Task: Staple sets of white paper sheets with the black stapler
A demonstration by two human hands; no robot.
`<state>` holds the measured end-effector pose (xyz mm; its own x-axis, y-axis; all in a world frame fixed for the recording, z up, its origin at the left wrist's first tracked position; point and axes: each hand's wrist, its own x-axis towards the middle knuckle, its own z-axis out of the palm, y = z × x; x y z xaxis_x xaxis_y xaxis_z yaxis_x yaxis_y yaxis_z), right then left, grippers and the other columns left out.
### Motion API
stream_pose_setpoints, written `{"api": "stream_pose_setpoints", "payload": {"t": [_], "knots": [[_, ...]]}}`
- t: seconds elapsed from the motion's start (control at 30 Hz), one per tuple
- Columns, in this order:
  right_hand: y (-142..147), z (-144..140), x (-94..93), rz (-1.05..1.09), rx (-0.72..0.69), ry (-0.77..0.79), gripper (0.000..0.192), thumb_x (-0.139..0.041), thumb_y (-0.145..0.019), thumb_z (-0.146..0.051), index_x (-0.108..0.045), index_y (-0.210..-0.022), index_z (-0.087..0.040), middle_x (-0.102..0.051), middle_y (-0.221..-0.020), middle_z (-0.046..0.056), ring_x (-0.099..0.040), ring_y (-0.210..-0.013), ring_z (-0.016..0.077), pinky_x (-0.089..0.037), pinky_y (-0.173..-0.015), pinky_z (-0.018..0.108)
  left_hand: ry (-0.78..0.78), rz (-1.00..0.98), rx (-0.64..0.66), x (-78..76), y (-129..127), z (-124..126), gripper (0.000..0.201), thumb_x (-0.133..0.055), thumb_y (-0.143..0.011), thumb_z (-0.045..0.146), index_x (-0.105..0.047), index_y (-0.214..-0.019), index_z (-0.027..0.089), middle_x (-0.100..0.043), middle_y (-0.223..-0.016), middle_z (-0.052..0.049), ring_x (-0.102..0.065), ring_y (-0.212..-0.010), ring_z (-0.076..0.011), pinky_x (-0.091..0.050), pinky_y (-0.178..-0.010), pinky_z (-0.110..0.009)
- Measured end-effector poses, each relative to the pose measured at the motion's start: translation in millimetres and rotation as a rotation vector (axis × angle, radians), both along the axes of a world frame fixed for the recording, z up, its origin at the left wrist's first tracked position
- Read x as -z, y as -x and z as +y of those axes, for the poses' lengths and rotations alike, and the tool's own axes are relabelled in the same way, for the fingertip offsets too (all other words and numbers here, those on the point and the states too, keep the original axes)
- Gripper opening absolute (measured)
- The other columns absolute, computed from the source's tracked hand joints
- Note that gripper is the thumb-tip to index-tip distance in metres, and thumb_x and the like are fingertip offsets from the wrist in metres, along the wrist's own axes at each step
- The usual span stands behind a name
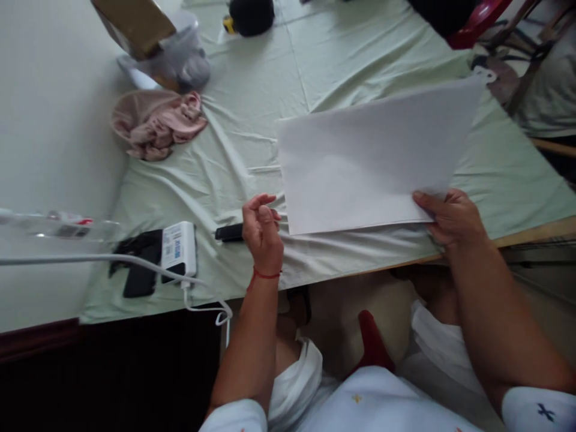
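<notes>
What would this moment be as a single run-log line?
right hand: grips white paper sheet at near corner | left hand: fingers curled, holding nothing, beside sheet's edge | surface: pale green cloth

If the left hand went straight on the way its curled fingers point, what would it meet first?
Most likely the near left corner of the large white paper sheet that the right hand holds by its near edge. The left hand is empty, fingers curled towards that corner, though depth is unclear.
</notes>
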<state>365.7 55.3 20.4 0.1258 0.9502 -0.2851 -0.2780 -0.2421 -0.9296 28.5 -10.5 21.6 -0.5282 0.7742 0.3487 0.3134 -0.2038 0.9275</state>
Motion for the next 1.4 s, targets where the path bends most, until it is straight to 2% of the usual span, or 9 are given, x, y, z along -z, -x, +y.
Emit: {"api": "stream_pose_setpoints", "payload": {"t": [0.1, 0.23, 0.43, 0.57, 0.77, 0.97, 1.07, 1.2, 1.4], "knots": [[-3, 0, 1.1, -0.005, -0.008, -0.024, 0.03, -0.103, -0.056, -0.032, -0.08, -0.074, -0.026, -0.08, -0.083, -0.001, -0.069, -0.067, 0.0144, -0.061, -0.066, 0.027, 0.085, -0.27, 0.216, 6.3, -11, 9, 0.05, -0.071, -0.091, 0.069, -0.07, -0.111, 0.023, -0.073, -0.096, -0.005, -0.061, -0.07, -0.0131, -0.048, -0.06, -0.024], [-2, -1, 2.3, -0.121, 0.016, -0.118, 0.024, -0.098, -0.066, -0.038, -0.079, -0.077, -0.028, -0.08, -0.085, -0.001, -0.07, -0.07, 0.0169, -0.061, -0.071, 0.031, 0.276, -0.262, 0.426, 10.0, -16, 16, 0.047, -0.083, -0.08, 0.067, -0.068, -0.086, 0.023, -0.06, -0.07, 0.002, -0.049, -0.056, -0.0119, -0.043, -0.049, -0.024], [3, 5, 7.4, -0.251, 0.065, -0.189, 0.021, -0.093, -0.075, -0.046, -0.08, -0.083, -0.031, -0.08, -0.087, 0.0, -0.07, -0.073, 0.02, -0.059, -0.07, 0.034, 0.341, -0.116, 0.33, 14.1, -18, 21, 0.049, -0.075, -0.089, 0.064, -0.057, -0.072, 0.022, -0.047, -0.06, 0.005, -0.04, -0.055, -0.0105, -0.033, -0.048, -0.023], [1, 7, 9.2, -0.217, 0.045, -0.161, 0.023, -0.094, -0.074, -0.047, -0.079, -0.083, -0.032, -0.08, -0.091, 0.001, -0.072, -0.077, 0.0217, -0.058, -0.071, 0.036, 0.348, -0.255, 0.263, 14.2, -24, 25, 0.057, -0.079, -0.086, 0.065, -0.049, -0.063, 0.022, -0.043, -0.056, 0.006, -0.039, -0.054, -0.0095, -0.032, -0.048, -0.022], [-4, 7, 7.5, -0.242, 0.114, -0.152, 0.026, -0.091, -0.074, -0.05, -0.074, -0.083, -0.033, -0.08, -0.093, 0.002, -0.075, -0.092, 0.0276, -0.062, -0.078, 0.04, 0.357, -0.457, 0.362, 3.4, -30, 23, 0.05, -0.09, -0.076, 0.06, -0.058, -0.07, 0.022, -0.047, -0.059, 0.007, -0.042, -0.047, -0.0076, -0.033, -0.038, -0.019], [2, 4, 3.5, -0.136, 0.112, -0.149, 0.022, -0.092, -0.075, -0.042, -0.078, -0.09, -0.032, -0.082, -0.096, -0.003, -0.074, -0.089, 0.0211, -0.061, -0.095, 0.036, 0.37, -0.444, 0.268, 2.7, -28, 25, 0.052, -0.085, -0.081, 0.06, -0.056, -0.065, 0.021, -0.044, -0.054, 0.007, -0.036, -0.041, -0.0054, -0.024, -0.033, -0.019], [4, 5, 2.6, -0.092, 0.134, -0.145, 0.023, -0.093, -0.073, -0.039, -0.077, -0.088, -0.032, -0.082, -0.095, -0.003, -0.075, -0.091, 0.0216, -0.062, -0.094, 0.036, 0.397, -0.473, 0.292, 4.0, -27, 25, 0.052, -0.084, -0.081, 0.063, -0.056, -0.066, 0.021, -0.045, -0.052, 0.008, -0.039, -0.04, -0.0059, -0.024, -0.032, -0.018], [2, 8, 1.7, -0.104, 0.187, -0.144, 0.029, -0.092, -0.07, -0.04, -0.075, -0.092, -0.032, -0.082, -0.1, 0.0, -0.076, -0.102, 0.0255, -0.064, -0.091, 0.04, 0.397, -0.51, 0.404, 0.2, -25, 22, 0.056, -0.095, -0.066, 0.063, -0.059, -0.074, 0.021, -0.055, -0.06, 0.006, -0.054, -0.047, -0.0067, -0.033, -0.037, -0.015], [1, 10, 5.8, -0.117, 0.159, -0.122, 0.03, -0.091, -0.069, -0.042, -0.071, -0.091, -0.034, -0.081, -0.101, 0.002, -0.075, -0.108, 0.0299, -0.065, -0.085, 0.043, 0.372, -0.466, 0.371, -5.2, -26, 20, 0.063, -0.095, -0.064, 0.066, -0.051, -0.062, 0.02, -0.046, -0.052, 0.008, -0.041, -0.039, -0.0025, -0.022, -0.034, -0.016]]}}
